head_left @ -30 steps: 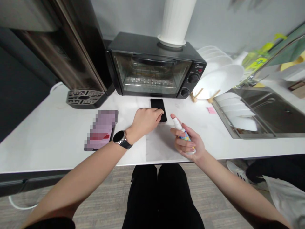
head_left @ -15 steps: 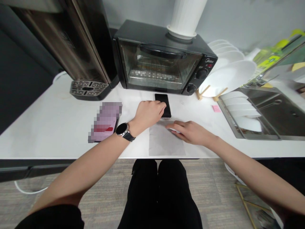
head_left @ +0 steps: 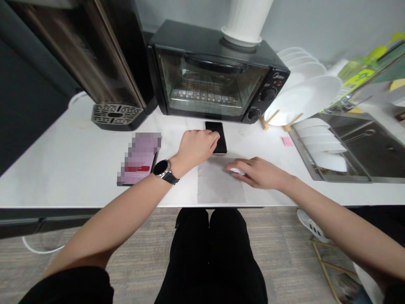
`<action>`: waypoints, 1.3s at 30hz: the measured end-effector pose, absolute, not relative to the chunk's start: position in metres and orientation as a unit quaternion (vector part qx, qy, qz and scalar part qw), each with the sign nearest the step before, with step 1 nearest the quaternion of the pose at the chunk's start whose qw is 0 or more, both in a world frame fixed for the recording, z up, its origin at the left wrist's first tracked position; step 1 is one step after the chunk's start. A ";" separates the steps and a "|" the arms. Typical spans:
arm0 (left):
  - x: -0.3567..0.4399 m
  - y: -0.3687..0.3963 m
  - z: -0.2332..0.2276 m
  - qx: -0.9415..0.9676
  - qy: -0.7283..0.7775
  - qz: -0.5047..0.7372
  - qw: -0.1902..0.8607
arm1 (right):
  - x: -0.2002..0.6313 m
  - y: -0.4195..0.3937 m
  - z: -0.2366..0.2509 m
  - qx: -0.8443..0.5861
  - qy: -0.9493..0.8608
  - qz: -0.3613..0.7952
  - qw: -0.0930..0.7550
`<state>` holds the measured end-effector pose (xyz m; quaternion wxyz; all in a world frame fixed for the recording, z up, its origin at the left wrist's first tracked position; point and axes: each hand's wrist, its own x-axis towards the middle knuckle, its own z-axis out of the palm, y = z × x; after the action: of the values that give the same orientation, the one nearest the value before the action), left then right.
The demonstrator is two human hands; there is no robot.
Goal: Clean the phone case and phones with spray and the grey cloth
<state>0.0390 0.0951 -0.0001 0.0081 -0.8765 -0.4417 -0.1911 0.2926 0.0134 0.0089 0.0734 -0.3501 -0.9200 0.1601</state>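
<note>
A dark-screened smartphone lies on the white counter in front of the oven. My left hand, with a watch on its wrist, is closed with curled fingers over the phone's left side. Its fingertips face down, so whatever they hold, if anything, is hidden. Below the phone a thin grey cloth is spread flat. Over the cloth's right part, my right hand is closed around a small white object with a bit of blue or purple. Most of that object is covered by the fingers.
A black toaster oven stands behind the phone. Left are a drink dispenser and a second phone with a blurred screen. White plates stand in a rack at right, beside a sink with bowls and a pink sticky note.
The view has tilted slightly, so everything sits a little higher. My right hand has shifted slightly to the right, and more of the white object shows. My left hand stays over the phone.
</note>
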 end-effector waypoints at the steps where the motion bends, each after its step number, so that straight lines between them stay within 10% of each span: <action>1: 0.039 0.095 0.000 -0.876 -0.442 -0.192 0.009 | 0.292 0.014 0.008 -0.349 -0.921 0.159 0.065; 12: 0.039 0.095 0.002 -0.874 -0.448 -0.191 0.002 | 0.297 0.013 0.002 -0.372 -0.918 0.109 0.084; 23: 0.036 0.096 0.000 -0.869 -0.459 -0.187 0.000 | 0.362 0.088 -0.049 -0.493 -0.717 0.116 0.479; 34: 0.037 0.098 -0.017 -0.909 -0.383 -0.160 -0.028 | 0.333 0.040 -0.032 -0.527 -0.625 -0.143 0.558; 39: 0.039 0.102 -0.020 -0.909 -0.377 -0.169 -0.061 | 0.275 0.057 -0.010 -0.417 -0.818 0.005 0.397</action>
<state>0.0386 0.1015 -0.0200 -0.0612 -0.9087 -0.3767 -0.1693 0.2750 0.0574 -0.0103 0.3967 -0.4173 -0.8176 0.0049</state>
